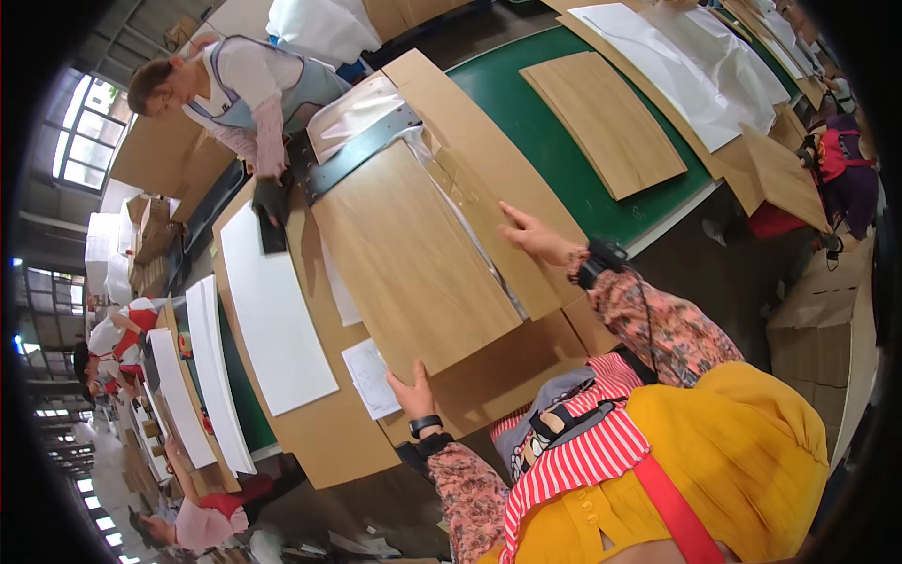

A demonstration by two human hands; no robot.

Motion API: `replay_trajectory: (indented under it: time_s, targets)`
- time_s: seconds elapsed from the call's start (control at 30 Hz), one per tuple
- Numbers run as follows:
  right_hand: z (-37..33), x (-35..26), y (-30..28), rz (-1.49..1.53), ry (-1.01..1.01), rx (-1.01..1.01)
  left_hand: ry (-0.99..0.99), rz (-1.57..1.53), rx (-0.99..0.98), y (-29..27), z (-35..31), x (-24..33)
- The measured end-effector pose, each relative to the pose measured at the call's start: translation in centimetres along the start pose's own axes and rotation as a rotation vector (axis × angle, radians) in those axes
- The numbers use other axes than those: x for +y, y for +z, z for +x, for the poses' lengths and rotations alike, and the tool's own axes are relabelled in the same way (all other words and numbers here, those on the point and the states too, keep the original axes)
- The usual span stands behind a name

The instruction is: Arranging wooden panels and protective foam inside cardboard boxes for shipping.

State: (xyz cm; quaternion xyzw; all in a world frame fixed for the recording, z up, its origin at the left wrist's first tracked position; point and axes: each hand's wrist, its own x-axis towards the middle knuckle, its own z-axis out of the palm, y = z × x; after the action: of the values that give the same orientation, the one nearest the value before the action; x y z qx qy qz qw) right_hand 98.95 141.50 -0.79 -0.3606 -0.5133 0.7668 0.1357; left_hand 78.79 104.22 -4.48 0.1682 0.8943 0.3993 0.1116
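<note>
A wood-grain panel [413, 254] lies on a spread sheet of brown cardboard [470, 179] in front of me. My left hand [412, 395] is at the panel's near left corner, fingers apart, touching or almost touching its edge. Beside it lies a white paper sheet [372, 378] with faint line drawings. My right hand [540, 237] is over the cardboard right of the panel, fingers stretched out and holding nothing. A grey-blue strip with holes [362, 155] crosses the panel's far end. White wrapping shows along the panel's right side.
Across the table a co-worker in a light blue apron [272, 80] reaches a dark-gloved hand [271, 202] toward a white panel [277, 310] at left. Other wood-grain panels [606, 122] lie on a green surface [507, 89] at right. Stacked cardboard [817, 338] stands at far right.
</note>
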Motion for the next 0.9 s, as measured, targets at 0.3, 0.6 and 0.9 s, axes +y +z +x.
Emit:
replay_trajectory:
  time_s: [0.3,0.6,0.9]
  targets:
    - [2.9,3.4,1.5,-0.172,-0.214,0.131,-0.036,-0.043,-0.102,-0.5,1.0,0.4]
    - [5.3,5.3,4.2,-0.094,-0.110,0.245,-0.034,0.057,-0.011,-1.6,0.8,-2.4]
    - [4.8,4.9,1.6,-0.467,-0.256,0.324,-0.183,-0.027,-0.037,-3.6,3.8,-5.5]
